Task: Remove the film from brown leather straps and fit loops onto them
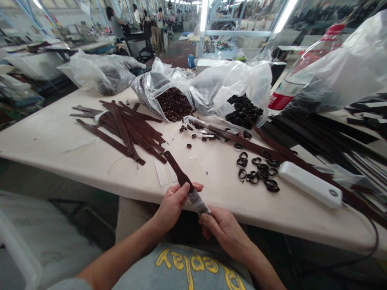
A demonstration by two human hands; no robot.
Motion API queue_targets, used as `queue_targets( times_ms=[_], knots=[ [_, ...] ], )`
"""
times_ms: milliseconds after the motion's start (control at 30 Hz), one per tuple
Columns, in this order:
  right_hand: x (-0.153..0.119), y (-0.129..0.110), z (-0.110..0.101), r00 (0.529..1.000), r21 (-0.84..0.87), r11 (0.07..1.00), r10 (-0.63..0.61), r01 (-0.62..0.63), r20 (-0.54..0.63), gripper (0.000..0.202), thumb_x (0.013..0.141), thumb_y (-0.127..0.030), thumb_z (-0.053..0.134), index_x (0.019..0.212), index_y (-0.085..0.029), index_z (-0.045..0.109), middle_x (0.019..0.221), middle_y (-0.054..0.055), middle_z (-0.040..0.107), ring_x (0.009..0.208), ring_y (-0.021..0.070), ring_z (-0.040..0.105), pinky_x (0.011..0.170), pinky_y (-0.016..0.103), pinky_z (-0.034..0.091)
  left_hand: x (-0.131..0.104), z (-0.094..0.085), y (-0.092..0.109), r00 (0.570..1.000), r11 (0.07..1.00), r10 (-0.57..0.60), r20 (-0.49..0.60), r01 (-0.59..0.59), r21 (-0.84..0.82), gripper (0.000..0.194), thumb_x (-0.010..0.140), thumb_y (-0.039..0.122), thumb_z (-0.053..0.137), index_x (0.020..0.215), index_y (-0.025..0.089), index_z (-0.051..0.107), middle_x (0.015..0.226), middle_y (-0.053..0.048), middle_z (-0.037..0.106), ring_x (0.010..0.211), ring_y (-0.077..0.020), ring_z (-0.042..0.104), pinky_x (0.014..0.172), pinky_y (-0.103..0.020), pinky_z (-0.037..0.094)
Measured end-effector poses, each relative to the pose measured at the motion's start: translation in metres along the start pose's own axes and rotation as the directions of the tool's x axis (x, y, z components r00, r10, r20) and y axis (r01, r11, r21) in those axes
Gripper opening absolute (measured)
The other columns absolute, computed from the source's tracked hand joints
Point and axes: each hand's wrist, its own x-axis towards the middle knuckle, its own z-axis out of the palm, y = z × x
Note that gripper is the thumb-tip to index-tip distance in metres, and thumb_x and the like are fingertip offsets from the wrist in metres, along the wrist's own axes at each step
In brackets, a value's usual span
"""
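A dark brown leather strap [177,169] with a narrow holed end slants over the table's front edge, its lower part wrapped in clear plastic. My left hand [173,203] pinches it near the middle, thumb on top. Around the wrapped lower end, the fingers of my right hand [222,227] are closed. Behind my left hand lie white paper strips [161,172]. A pile of brown straps [121,129] rests on the table to the left. Black loops [263,171] are scattered to the right, beside a white power strip [310,184].
Plastic bags hold small brown pieces [174,104] and black loops [244,110] at the table's back. A red-labelled bottle [281,98] and long dark strips [320,129] occupy the right. A cable hangs at the right edge. Several people are in the background.
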Motion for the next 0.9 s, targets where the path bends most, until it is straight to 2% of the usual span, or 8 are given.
queue_targets(
  times_ms=[100, 167, 233, 333, 467, 533, 733, 900],
  knots=[
    [-0.006, 0.008, -0.001, 0.997, 0.04, 0.998, 0.053, -0.055, 0.048, 0.044, 0.1, -0.053, 0.039, 0.08, -0.019, 0.056, 0.065, 0.0, 0.061, 0.056, 0.013, 0.057, 0.054, 0.022, 0.044, 0.006, -0.008, 0.007, 0.998, 0.999, 0.001, -0.069, -0.004, -0.034, 0.035, 0.082, 0.049, 0.07, 0.085, 0.015, 0.079, 0.093, -0.009, 0.077, 0.094, -0.0217, 0.067, 0.09, -0.032, 0.048],
    [-0.007, 0.009, 0.0, 0.998, 0.062, 0.997, 0.05, -0.052, 0.036, 0.042, 0.099, -0.053, 0.043, 0.08, -0.018, 0.057, 0.069, 0.001, 0.062, 0.06, 0.0134, 0.058, 0.057, 0.023, 0.046, 0.005, -0.007, 0.006, 0.999, 1.0, -0.026, -0.038, 0.026, 0.006, 0.035, 0.083, 0.048, 0.069, 0.088, 0.015, 0.079, 0.096, -0.01, 0.077, 0.093, -0.0212, 0.067, 0.087, -0.031, 0.049],
    [-0.005, 0.007, 0.002, 1.0, 0.098, 0.995, 0.012, -0.01, -0.018, 0.04, 0.098, -0.053, 0.045, 0.087, -0.017, 0.058, 0.075, 0.002, 0.064, 0.063, 0.014, 0.061, 0.06, 0.024, 0.049, 0.0, -0.002, 0.002, 0.993, 0.994, -0.092, 0.071, 0.086, 0.074, 0.036, 0.085, 0.047, 0.067, 0.093, 0.015, 0.078, 0.09, -0.009, 0.077, 0.082, -0.0194, 0.068, 0.08, -0.03, 0.051],
    [-0.002, 0.002, 0.003, 0.994, 0.136, 0.989, -0.038, 0.052, -0.103, 0.039, 0.099, -0.053, 0.042, 0.095, -0.018, 0.057, 0.074, 0.0, 0.062, 0.059, 0.0127, 0.06, 0.057, 0.023, 0.049, -0.006, 0.007, 0.0, 0.948, 0.974, -0.202, 0.247, 0.167, 0.156, 0.038, 0.084, 0.047, 0.068, 0.103, 0.015, 0.075, 0.072, -0.004, 0.072, 0.054, -0.0152, 0.062, 0.06, -0.03, 0.05],
    [-0.009, 0.001, -0.006, 0.997, 0.071, 0.997, -0.012, 0.018, -0.076, 0.04, 0.102, -0.051, 0.038, 0.084, -0.019, 0.054, 0.066, -0.002, 0.057, 0.053, 0.0106, 0.055, 0.051, 0.021, 0.045, -0.002, 0.005, 0.017, 0.996, 0.964, -0.019, 0.089, -0.005, 0.265, 0.027, 0.077, 0.038, 0.075, 0.093, 0.016, 0.078, 0.08, -0.005, 0.074, 0.069, -0.0165, 0.065, 0.07, -0.029, 0.051],
    [-0.016, 0.004, -0.012, 0.999, 0.052, 0.999, 0.013, -0.011, -0.047, 0.041, 0.102, -0.051, 0.038, 0.082, -0.019, 0.054, 0.065, -0.003, 0.056, 0.053, 0.0108, 0.055, 0.05, 0.02, 0.045, 0.002, -0.002, 0.025, 0.999, 0.948, 0.019, 0.042, -0.031, 0.316, 0.021, 0.076, 0.034, 0.075, 0.085, 0.015, 0.078, 0.076, -0.005, 0.073, 0.069, -0.0158, 0.063, 0.071, -0.028, 0.051],
    [-0.024, 0.008, -0.017, 0.995, -0.113, 0.993, -0.002, -0.01, -0.103, 0.034, 0.1, -0.043, 0.044, 0.078, -0.02, 0.055, 0.065, -0.002, 0.06, 0.056, 0.0127, 0.057, 0.052, 0.022, 0.045, -0.002, -0.009, 0.019, 0.978, 0.929, -0.102, 0.18, 0.029, 0.37, 0.017, 0.072, 0.028, 0.077, 0.08, 0.015, 0.072, 0.066, -0.001, 0.066, 0.06, -0.0126, 0.056, 0.059, -0.025, 0.046],
    [-0.018, 0.005, -0.015, 0.993, -0.241, 0.97, -0.066, 0.041, -0.098, 0.031, 0.101, -0.039, 0.042, 0.081, -0.021, 0.057, 0.064, -0.002, 0.059, 0.055, 0.0131, 0.055, 0.052, 0.023, 0.041, -0.009, -0.005, 0.013, 0.948, 0.883, -0.189, 0.255, 0.051, 0.466, 0.018, 0.079, 0.031, 0.071, 0.085, 0.014, 0.073, 0.07, -0.003, 0.068, 0.065, -0.0144, 0.06, 0.064, -0.025, 0.048]
  ],
)
